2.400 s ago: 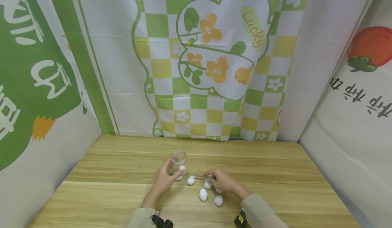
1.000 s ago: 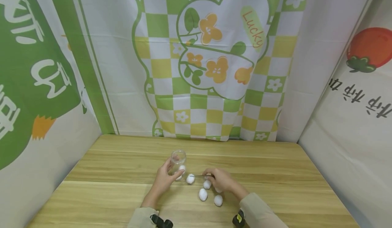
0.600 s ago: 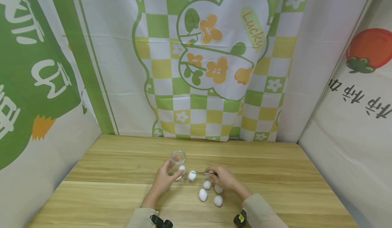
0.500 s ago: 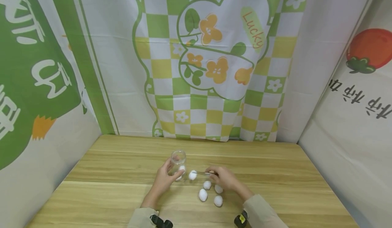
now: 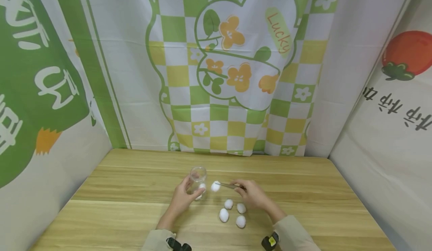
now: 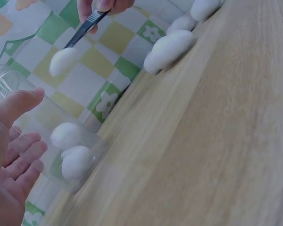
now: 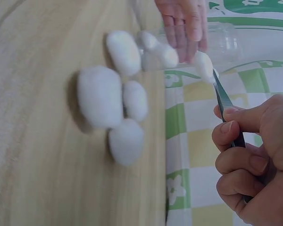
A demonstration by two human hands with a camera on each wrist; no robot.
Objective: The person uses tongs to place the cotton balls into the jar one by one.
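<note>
**Cotton ball lifted off the table in the tweezers' tips**

Two seconds or so ago that white cotton ball sat low by the jar; now it is up and a little farther back, with the right hand raised along with it. That hand pinches dark metal tweezers between thumb and forefinger, the other fingers curled in below, and the narrow tips are closed on the ball. From where I stand, the ball hangs in the air just right of the clear jar, near it with a gap between.

On the other side, the left hand grips the jar, thumb across the front and fingers behind. The jar's open mouth faces up, and two cotton balls lie at its bottom, one resting against the other. Whether the base touches the table, I can't tell. It has slid slightly to the right since the earlier look.

Four more cotton balls lie in a loose cluster on the wooden table, nearer the person than the lifted one. All four show now; earlier the right hand partly covered some. Behind hangs a green, yellow and white checked cloth printed with orange flowers and the word "Lucky".
</note>
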